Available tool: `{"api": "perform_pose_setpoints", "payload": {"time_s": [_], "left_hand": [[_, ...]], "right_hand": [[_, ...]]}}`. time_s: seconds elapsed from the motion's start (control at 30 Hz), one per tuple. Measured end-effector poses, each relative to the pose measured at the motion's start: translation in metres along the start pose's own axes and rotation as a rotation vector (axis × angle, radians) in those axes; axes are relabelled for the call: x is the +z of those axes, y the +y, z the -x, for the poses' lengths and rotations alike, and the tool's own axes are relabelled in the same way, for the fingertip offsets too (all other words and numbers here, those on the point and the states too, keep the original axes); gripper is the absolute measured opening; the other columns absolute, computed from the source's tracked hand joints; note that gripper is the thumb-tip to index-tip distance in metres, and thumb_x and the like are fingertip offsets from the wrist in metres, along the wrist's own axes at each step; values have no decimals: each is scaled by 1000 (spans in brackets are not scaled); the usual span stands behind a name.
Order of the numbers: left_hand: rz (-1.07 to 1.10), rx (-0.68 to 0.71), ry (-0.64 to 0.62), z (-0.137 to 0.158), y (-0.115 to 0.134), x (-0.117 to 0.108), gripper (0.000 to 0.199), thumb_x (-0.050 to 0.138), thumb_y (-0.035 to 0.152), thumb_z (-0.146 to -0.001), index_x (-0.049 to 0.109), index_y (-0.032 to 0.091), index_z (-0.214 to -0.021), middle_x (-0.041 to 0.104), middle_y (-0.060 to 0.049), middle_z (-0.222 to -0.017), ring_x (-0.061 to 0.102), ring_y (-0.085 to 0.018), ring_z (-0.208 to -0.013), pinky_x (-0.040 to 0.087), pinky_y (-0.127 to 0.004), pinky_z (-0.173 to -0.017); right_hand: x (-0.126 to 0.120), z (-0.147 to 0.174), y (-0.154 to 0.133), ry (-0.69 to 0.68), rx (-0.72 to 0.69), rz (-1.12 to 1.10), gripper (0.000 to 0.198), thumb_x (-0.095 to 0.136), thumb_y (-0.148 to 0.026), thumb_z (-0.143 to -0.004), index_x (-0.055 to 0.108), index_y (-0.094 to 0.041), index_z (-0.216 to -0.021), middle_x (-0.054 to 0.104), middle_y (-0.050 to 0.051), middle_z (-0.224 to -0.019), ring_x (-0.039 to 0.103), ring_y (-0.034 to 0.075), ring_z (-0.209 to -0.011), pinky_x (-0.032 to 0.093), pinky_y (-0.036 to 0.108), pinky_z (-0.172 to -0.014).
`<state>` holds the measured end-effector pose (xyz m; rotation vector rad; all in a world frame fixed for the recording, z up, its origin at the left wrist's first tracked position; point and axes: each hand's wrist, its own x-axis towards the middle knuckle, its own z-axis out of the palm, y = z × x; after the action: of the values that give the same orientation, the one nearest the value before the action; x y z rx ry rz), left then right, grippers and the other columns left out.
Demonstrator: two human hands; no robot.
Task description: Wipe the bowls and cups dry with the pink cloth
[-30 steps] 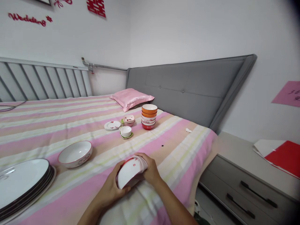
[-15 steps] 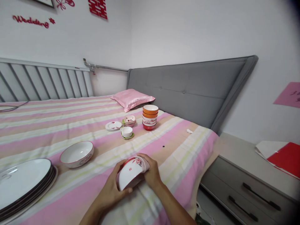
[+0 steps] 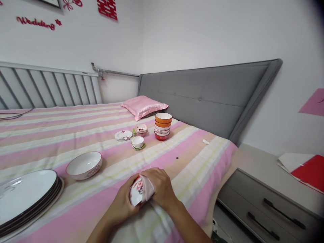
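Between my hands, low over the front of the bed, is a white bowl (image 3: 135, 195) with a red pattern, tilted on its side. My left hand (image 3: 124, 199) is wrapped round its left side, thumb along the near edge. A pale pink cloth (image 3: 148, 189) lies against the bowl's right side, and my right hand (image 3: 159, 187) is closed on it, pressing it to the bowl. My hands and the cloth hide much of the bowl. To the left, a larger white bowl (image 3: 84, 165) with a red rim rests on the bedspread.
A pile of large dark-edged plates (image 3: 27, 192) lies at the left front. Farther back stand stacked bowls (image 3: 163, 126), small plates (image 3: 123, 135), square dishes (image 3: 141, 129) and small white cups (image 3: 138, 141). A pink pillow (image 3: 144, 106) lies by the grey headboard (image 3: 202, 94); a nightstand (image 3: 253, 192) is at right.
The bowl has turned in my hands, so less of its white side shows. My right hand with the cloth has shifted left, over the bowl's top.
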<state>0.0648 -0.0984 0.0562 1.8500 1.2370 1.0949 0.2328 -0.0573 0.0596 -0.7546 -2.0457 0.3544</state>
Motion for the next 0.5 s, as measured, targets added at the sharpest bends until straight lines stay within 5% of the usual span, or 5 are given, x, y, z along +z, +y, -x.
{"api": "perform_pose_setpoints", "payload": {"time_s": [0.33, 0.5], "left_hand": [[-16, -52, 45, -2, 3, -3, 81, 70, 21, -63, 37, 16, -137, 53, -13, -136, 54, -29, -120, 43, -43, -103], [10, -91, 61, -2, 11, -2, 83, 71, 31, -66, 34, 12, -138, 54, -16, -135, 56, -29, -118, 46, -43, -100]], "right_hand": [[5, 1, 25, 29, 208, -268, 60, 66, -13, -53, 64, -20, -112, 70, 6, -107, 63, 24, -97, 49, 33, -86], [18, 8, 39, 71, 308, -475, 57, 52, -7, -55, 65, -20, -109, 71, 3, -104, 66, 21, -95, 51, 29, -85]]}}
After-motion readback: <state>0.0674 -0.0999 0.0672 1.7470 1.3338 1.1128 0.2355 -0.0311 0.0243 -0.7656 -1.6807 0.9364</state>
